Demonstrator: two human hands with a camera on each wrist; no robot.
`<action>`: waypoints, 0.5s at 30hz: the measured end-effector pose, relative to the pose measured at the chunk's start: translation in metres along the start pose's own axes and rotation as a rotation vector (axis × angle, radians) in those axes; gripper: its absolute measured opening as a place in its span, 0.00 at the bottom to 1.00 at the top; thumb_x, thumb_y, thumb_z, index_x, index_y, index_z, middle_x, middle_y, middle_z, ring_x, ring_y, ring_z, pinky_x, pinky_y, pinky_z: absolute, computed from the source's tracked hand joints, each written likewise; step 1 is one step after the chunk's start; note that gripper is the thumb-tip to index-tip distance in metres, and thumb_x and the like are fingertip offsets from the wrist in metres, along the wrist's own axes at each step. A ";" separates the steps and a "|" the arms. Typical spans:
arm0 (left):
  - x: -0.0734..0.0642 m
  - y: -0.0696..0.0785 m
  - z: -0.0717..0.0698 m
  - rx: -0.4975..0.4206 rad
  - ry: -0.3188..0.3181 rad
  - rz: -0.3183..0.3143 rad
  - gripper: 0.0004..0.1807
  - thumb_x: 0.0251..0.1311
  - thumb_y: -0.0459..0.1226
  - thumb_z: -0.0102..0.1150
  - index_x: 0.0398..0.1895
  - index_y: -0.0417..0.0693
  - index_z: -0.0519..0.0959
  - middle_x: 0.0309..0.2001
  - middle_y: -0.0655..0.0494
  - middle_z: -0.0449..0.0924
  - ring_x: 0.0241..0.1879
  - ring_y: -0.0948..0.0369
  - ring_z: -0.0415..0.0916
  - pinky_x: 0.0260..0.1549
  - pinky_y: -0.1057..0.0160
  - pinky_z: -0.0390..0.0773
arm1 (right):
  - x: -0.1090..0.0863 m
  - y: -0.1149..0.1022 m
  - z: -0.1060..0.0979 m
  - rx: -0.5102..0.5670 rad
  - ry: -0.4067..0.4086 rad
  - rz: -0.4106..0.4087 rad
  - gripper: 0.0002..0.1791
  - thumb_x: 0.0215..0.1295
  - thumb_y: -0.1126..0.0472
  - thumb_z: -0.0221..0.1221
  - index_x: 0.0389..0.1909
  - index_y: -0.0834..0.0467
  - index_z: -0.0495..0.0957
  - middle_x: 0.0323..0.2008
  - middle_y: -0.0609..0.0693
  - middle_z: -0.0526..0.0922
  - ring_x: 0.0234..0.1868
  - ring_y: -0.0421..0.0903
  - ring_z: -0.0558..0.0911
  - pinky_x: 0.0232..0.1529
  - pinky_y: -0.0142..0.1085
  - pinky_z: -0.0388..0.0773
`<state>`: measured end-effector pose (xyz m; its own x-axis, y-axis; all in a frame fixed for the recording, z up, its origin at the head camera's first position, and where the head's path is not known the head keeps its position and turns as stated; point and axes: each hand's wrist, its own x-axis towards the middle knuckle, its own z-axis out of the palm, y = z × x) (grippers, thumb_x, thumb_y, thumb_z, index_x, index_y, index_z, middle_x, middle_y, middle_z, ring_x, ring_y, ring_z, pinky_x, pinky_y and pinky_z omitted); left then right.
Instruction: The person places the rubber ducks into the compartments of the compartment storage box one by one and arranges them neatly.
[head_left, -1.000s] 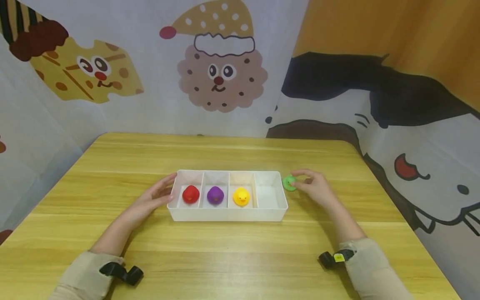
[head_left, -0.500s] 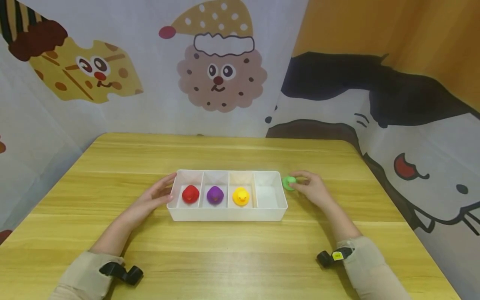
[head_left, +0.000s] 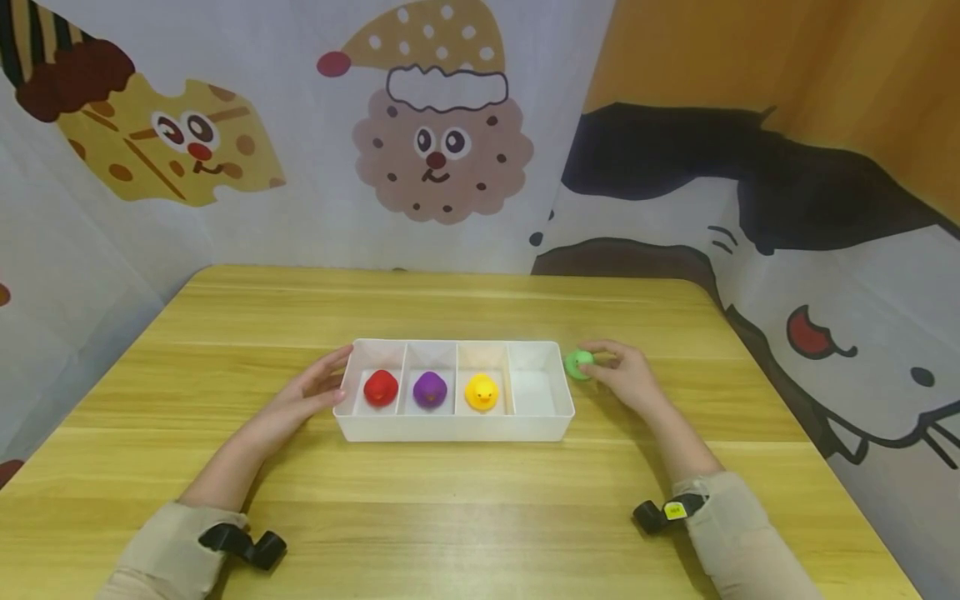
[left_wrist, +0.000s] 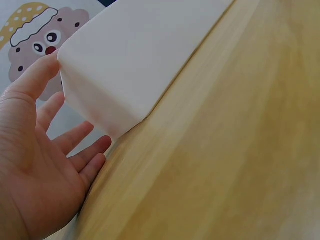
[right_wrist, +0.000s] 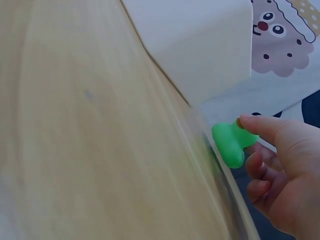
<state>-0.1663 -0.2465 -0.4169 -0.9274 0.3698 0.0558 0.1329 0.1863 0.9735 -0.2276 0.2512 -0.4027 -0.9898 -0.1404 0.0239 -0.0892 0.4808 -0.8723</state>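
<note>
A white box (head_left: 453,428) with several compartments in a row stands on the table. From left to right it holds a red rubber duck (head_left: 381,388), a purple rubber duck (head_left: 430,389) and a yellow rubber duck (head_left: 482,392); the rightmost compartment has nothing in it. My left hand (head_left: 303,390) touches the box's left end, its fingers spread loosely and the thumb at the rim in the left wrist view. Beside the right end, outside the box, my right hand (head_left: 626,375) pinches a green rubber duck (right_wrist: 230,142) between thumb and fingers.
The wooden table (head_left: 465,517) extends on all sides of the box. Behind it hangs a cloth backdrop (head_left: 300,242) printed with cartoon figures. Both wrists wear black cameras over the sleeves.
The right hand has shifted very slightly left, and the green duck has tipped a little between its fingers. Left hand and box stay practically where they were.
</note>
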 end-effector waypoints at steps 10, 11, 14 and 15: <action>0.000 -0.001 0.000 0.002 -0.001 -0.004 0.35 0.68 0.35 0.50 0.76 0.52 0.50 0.73 0.42 0.48 0.67 0.39 0.51 0.59 0.33 0.51 | -0.006 -0.014 -0.009 -0.020 0.050 -0.048 0.24 0.57 0.56 0.68 0.55 0.58 0.78 0.31 0.60 0.79 0.19 0.42 0.70 0.18 0.32 0.68; 0.000 -0.001 0.000 0.001 -0.001 -0.005 0.35 0.68 0.35 0.50 0.76 0.52 0.50 0.73 0.42 0.48 0.67 0.39 0.51 0.60 0.33 0.51 | -0.007 -0.016 -0.009 -0.019 0.054 -0.052 0.24 0.57 0.56 0.68 0.54 0.58 0.78 0.28 0.59 0.79 0.19 0.41 0.70 0.17 0.31 0.68; 0.000 -0.001 0.001 -0.001 -0.001 -0.007 0.35 0.69 0.35 0.50 0.76 0.52 0.50 0.74 0.42 0.48 0.67 0.39 0.51 0.60 0.34 0.51 | -0.009 -0.022 -0.011 -0.010 0.065 -0.055 0.24 0.56 0.56 0.69 0.54 0.57 0.79 0.20 0.54 0.75 0.17 0.40 0.67 0.16 0.31 0.66; 0.000 0.000 0.001 -0.003 -0.001 -0.008 0.35 0.69 0.35 0.50 0.76 0.52 0.50 0.74 0.42 0.47 0.67 0.39 0.51 0.60 0.34 0.51 | -0.010 -0.024 -0.011 -0.006 0.069 -0.051 0.24 0.56 0.55 0.69 0.54 0.57 0.79 0.18 0.52 0.74 0.17 0.40 0.67 0.17 0.31 0.66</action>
<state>-0.1664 -0.2459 -0.4174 -0.9281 0.3694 0.0475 0.1241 0.1864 0.9746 -0.2165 0.2508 -0.3767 -0.9893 -0.1047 0.1017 -0.1398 0.4796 -0.8663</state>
